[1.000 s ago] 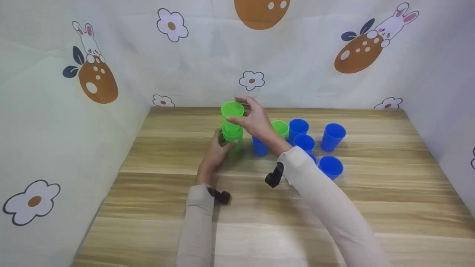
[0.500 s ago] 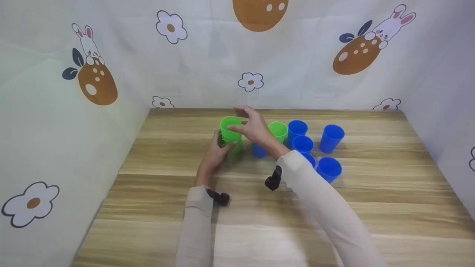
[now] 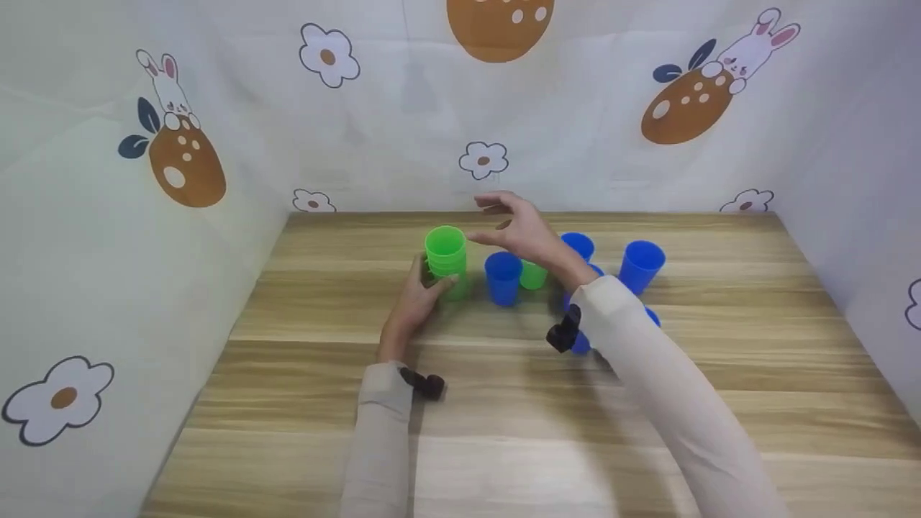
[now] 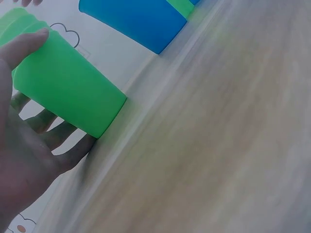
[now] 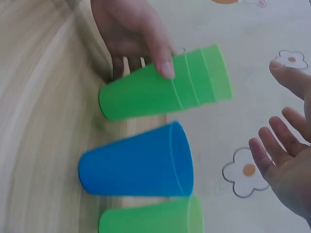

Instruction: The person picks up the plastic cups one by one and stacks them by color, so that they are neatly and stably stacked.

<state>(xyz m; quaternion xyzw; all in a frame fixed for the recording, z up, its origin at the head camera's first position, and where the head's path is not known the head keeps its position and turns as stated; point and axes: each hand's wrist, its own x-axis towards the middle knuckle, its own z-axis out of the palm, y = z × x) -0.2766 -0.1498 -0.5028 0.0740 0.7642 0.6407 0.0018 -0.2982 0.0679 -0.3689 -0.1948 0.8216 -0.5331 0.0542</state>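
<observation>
A stack of nested green cups [image 3: 446,257] stands upright on the wooden table. My left hand [image 3: 414,302] grips its side; in the left wrist view the thumb lies on the near face of the lowest green cup [image 4: 68,85] and the fingers pass behind it. My right hand [image 3: 531,232] is in the air to the right of the stack and holds nothing. In the right wrist view its fingers [image 5: 279,145] are spread, apart from the stack. Just right of the stack stands a blue cup [image 3: 503,282], with a single green cup [image 3: 533,275] beyond it.
More blue cups stand upright to the right, one at the far right [image 3: 642,266] and another [image 3: 577,244] behind my right wrist. My right forearm partly hides several of them. Patterned cloth walls [image 3: 388,129] border the table [image 3: 309,288] at the back and sides.
My right hand lowered a green cup into the stack, let go, and moved away to the right and up. My left hand has stayed on the stack.
</observation>
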